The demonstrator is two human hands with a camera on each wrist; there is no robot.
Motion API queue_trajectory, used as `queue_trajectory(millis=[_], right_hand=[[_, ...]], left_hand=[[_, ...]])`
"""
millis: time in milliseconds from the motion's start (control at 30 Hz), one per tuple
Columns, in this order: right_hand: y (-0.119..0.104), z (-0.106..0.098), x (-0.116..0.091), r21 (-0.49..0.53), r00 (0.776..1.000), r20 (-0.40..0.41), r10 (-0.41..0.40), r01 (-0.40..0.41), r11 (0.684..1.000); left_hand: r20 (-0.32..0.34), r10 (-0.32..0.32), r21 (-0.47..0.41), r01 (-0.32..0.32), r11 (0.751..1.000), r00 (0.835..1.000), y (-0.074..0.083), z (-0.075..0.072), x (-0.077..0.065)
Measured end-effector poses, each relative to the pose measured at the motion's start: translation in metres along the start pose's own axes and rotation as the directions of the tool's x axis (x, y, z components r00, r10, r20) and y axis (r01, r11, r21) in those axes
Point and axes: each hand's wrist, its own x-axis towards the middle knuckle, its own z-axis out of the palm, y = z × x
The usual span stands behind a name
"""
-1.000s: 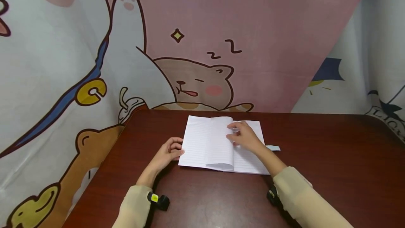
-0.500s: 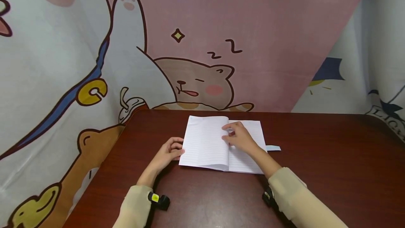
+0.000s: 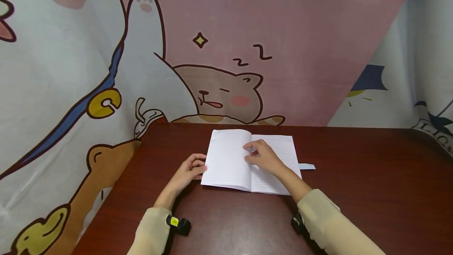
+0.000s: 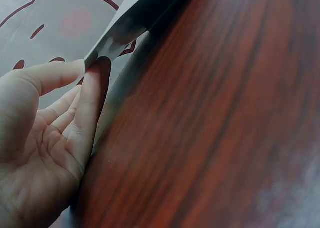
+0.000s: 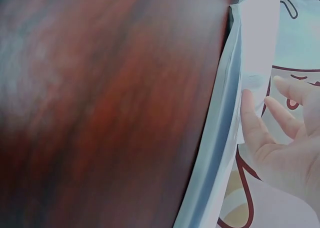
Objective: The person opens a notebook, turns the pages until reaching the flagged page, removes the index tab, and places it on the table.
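Observation:
An open notebook (image 3: 272, 172) with white lined pages lies on the table, its left-hand pages (image 3: 228, 160) bulging slightly toward the spine. My left hand (image 3: 189, 169) pinches the notebook's left edge; the left wrist view shows that edge (image 4: 117, 33) between the thumb and fingers. Over the spine, my right hand (image 3: 263, 157) reaches in from the right, thumb and fingertips at the inner side of the left page. In the right wrist view its fingers (image 5: 295, 90) are spread apart, and the thumb tip lies right at the paper (image 5: 257, 43).
The dark red-brown wooden table (image 3: 371, 184) extends around the notebook. A pale blue strip (image 3: 307, 166) sticks out past the notebook's right edge. Behind the table hangs a cloth (image 3: 301, 50) printed with cartoon animals. Each wrist wears a small black camera (image 3: 182, 226).
The page that stood curled near the middle has settled onto the left side. My right hand has moved left and slightly toward me along with it. The left hand has kept its place.

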Motion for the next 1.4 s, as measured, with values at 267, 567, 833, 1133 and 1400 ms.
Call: queue_trajectory(millis=[267, 567, 833, 1133, 1400], right_hand=[[-0.004, 0.000, -0.003, -0.047, 0.996, 0.032, -0.086, 0.087, 0.995], [-0.007, 0.000, -0.006, -0.062, 0.995, 0.046, -0.093, 0.096, 0.993], [-0.006, -0.003, -0.007, -0.059, 0.996, 0.056, -0.071, 0.074, 0.996], [-0.002, -0.015, -0.006, 0.022, 0.996, 0.074, -0.057, 0.055, 0.998], [0.008, -0.032, -0.008, 0.009, 0.998, -0.013, -0.065, 0.065, 0.998]], left_hand=[[0.000, -0.003, -0.008, 0.003, 1.000, 1.000, -0.001, 0.001, -0.001], [0.019, 0.022, -0.023, -0.021, 1.000, 1.000, -0.004, 0.001, 0.000], [0.039, 0.009, -0.024, -0.008, 1.000, 0.999, -0.001, 0.000, 0.001], [0.046, -0.009, 0.005, 0.008, 1.000, 0.999, 0.000, -0.003, -0.001], [0.055, -0.011, 0.024, 0.010, 1.000, 0.998, 0.001, -0.002, -0.002]])
